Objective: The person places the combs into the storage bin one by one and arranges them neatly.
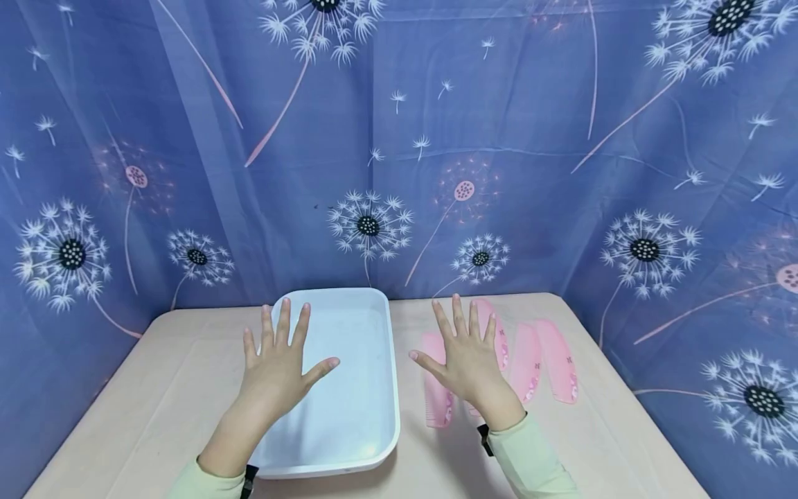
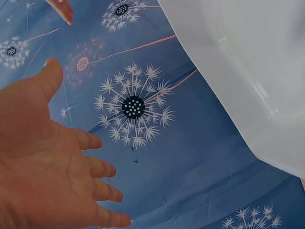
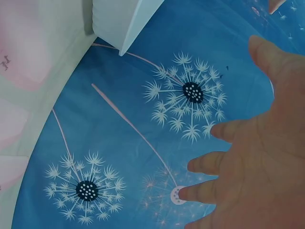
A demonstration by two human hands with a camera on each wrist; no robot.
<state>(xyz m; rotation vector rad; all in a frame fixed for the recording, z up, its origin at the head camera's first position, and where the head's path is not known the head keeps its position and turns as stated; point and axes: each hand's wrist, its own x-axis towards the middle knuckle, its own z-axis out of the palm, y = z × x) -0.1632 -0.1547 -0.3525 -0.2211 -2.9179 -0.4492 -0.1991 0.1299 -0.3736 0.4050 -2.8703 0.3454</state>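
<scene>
Your left hand (image 1: pixel 274 373) hovers over the tray (image 1: pixel 357 409), your right hand (image 1: pixel 469 366) over the combs (image 1: pixel 559 364), all fingers (image 1: pixel 283 324) apart; tray and combs run lengthwise away from you

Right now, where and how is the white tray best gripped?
Likely best: the white tray by its two long rims, the left hand coming from the left, the right hand from the right. It lies open side up, longer front to back than across, and its raised walls offer an edge. Bare table separates its right wall from the pink combs.
</scene>
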